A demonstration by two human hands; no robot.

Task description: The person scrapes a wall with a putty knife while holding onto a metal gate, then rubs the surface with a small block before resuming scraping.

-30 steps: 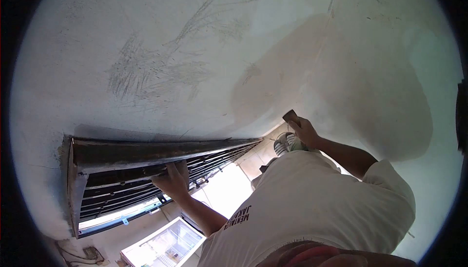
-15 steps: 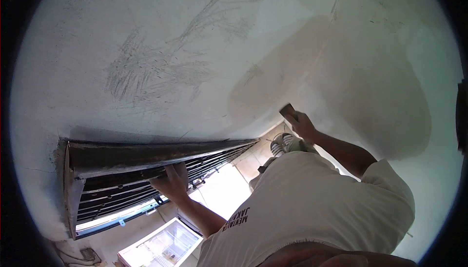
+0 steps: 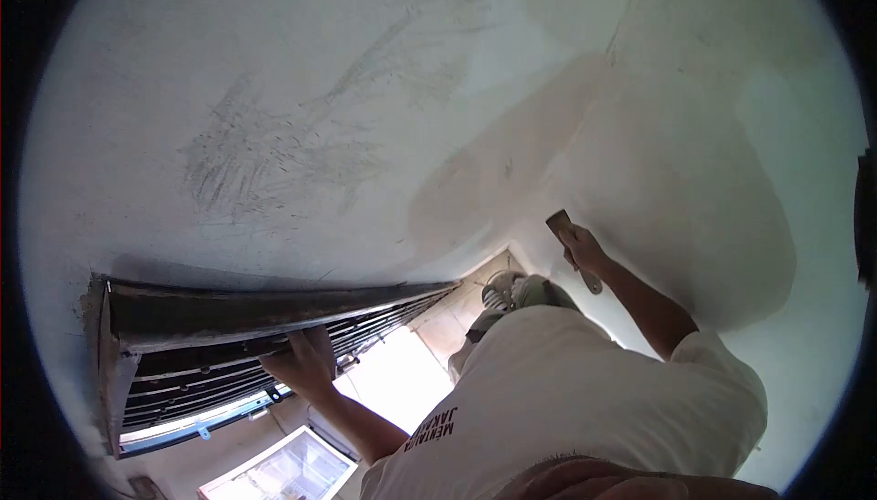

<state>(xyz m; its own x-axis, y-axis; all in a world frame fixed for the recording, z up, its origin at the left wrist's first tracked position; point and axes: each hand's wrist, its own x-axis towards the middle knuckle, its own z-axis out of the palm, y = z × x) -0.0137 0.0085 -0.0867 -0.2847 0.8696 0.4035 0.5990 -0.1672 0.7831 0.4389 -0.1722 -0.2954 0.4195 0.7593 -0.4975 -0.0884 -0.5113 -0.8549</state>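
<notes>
In the head view, my right hand (image 3: 583,249) is closed around a putty knife (image 3: 558,221). Its blade points up and left, close to the wall near the corner, and the end of its handle shows below my fingers. My left hand (image 3: 301,368) reaches in under the dark frame (image 3: 219,313) of a window and grips the metal bars (image 3: 206,377) there; its fingertips are partly hidden behind the bars. A damp-looking, darker patch (image 3: 694,199) spreads over the wall (image 3: 365,52) around the corner line.
Dark scuff marks (image 3: 265,148) cover part of the wall above the window. Below me are a tiled floor (image 3: 443,336), my shoe (image 3: 500,292) and a white-framed glass panel (image 3: 279,473). My shirt (image 3: 566,390) fills the lower middle.
My right hand has shifted right and slightly down with the putty knife, whose handle end now shows. The left hand keeps its grip while the whole view shifts a little.
</notes>
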